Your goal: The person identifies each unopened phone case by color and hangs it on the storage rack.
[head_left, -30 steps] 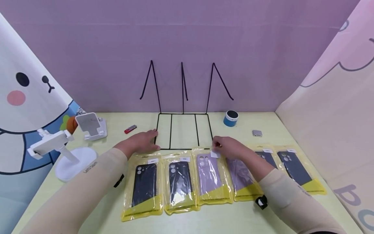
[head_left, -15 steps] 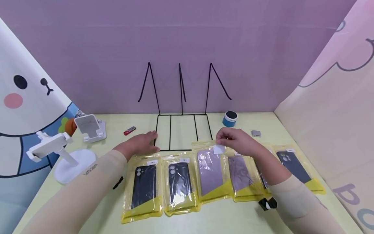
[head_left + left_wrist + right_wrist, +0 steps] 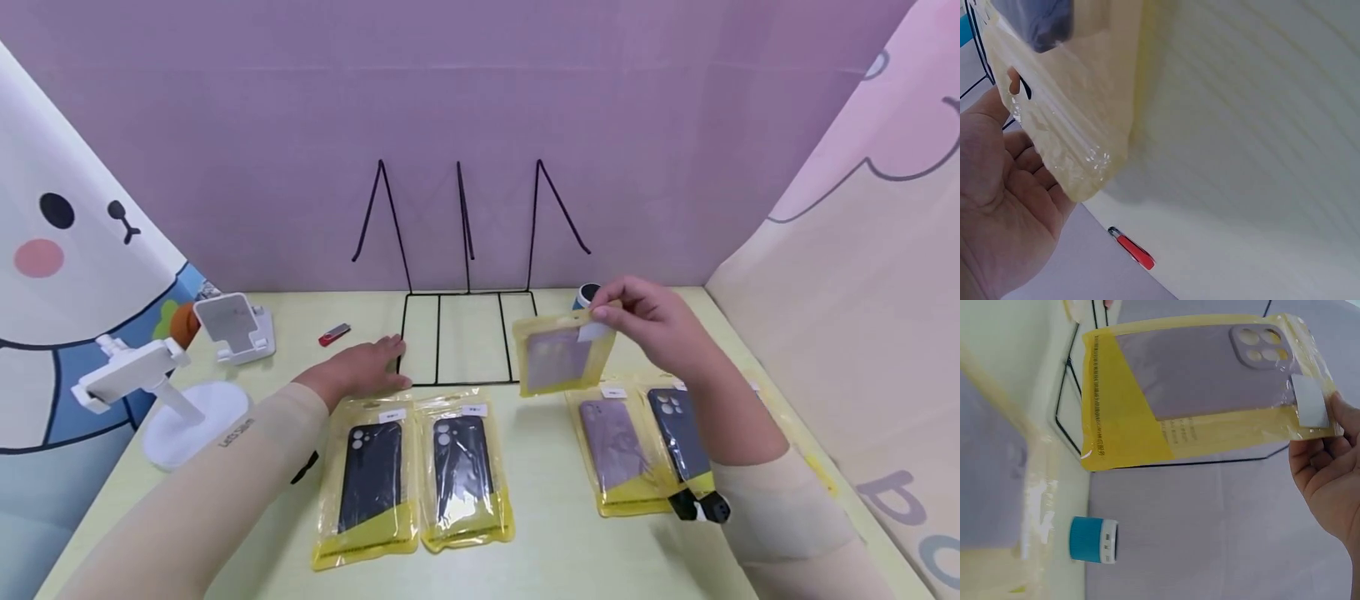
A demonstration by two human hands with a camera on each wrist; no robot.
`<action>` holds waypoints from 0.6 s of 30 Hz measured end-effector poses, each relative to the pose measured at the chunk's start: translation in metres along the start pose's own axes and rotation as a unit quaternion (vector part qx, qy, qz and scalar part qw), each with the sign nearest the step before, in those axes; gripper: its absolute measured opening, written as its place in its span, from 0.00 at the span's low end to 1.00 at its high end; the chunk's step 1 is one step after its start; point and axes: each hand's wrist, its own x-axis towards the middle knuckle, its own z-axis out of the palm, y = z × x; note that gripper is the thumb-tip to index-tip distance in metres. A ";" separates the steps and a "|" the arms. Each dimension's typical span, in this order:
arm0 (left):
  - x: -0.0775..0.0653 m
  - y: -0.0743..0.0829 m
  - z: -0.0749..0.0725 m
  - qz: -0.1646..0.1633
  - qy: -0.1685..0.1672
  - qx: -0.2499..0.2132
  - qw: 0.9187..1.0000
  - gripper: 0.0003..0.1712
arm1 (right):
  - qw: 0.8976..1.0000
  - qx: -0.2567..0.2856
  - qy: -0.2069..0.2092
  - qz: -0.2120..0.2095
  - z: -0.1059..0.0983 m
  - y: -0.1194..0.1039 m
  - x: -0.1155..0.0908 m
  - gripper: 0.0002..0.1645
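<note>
My right hand (image 3: 660,329) pinches the top corner of a yellow and clear plastic bag holding a light purple phone case (image 3: 558,358), near its white label. It hangs in the air, overlapping the front right corner of a black wire rack (image 3: 438,342). In the right wrist view the purple case (image 3: 1197,375) shows its camera cutouts, with thumb and fingers at the label end. My left hand (image 3: 363,367) rests at the rack's left front corner, fingers extended. In the left wrist view, the left hand (image 3: 1016,200) is partly hidden behind a bag end (image 3: 1066,137).
Bagged dark cases (image 3: 371,475) lie at the front left, with a bagged purple case (image 3: 615,446) and dark ones to the right. A blue speaker (image 3: 1088,539), a red USB stick (image 3: 334,334) and white phone stands (image 3: 197,421) stand or lie around the rack.
My right hand has lifted the bagged purple phone case from the row and moved it up and rightward toward the rack, exposing tabletop where it lay. My left hand stays at the rack.
</note>
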 end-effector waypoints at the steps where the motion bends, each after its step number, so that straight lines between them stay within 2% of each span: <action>1: 0.000 0.000 0.000 0.001 0.000 -0.001 1.000 0.48 | 1.000 -0.004 0.015 -0.005 -0.002 -0.001 0.002 0.05; 4: 0.001 0.000 -0.001 0.002 -0.001 -0.002 1.000 0.48 | 0.998 0.009 0.053 -0.017 -0.009 -0.002 0.008 0.05; 7: 0.002 -0.001 -0.001 0.006 -0.002 0.004 1.000 0.48 | 0.995 0.057 0.077 -0.031 -0.013 -0.002 0.014 0.05; 13: -0.001 -0.001 0.000 0.002 -0.005 0.000 1.000 0.48 | 0.980 0.157 0.115 -0.052 -0.016 -0.005 0.027 0.02; 18: -0.002 0.000 -0.001 0.002 -0.005 0.002 1.000 0.48 | 0.974 0.176 0.135 -0.051 -0.017 -0.009 0.034 0.02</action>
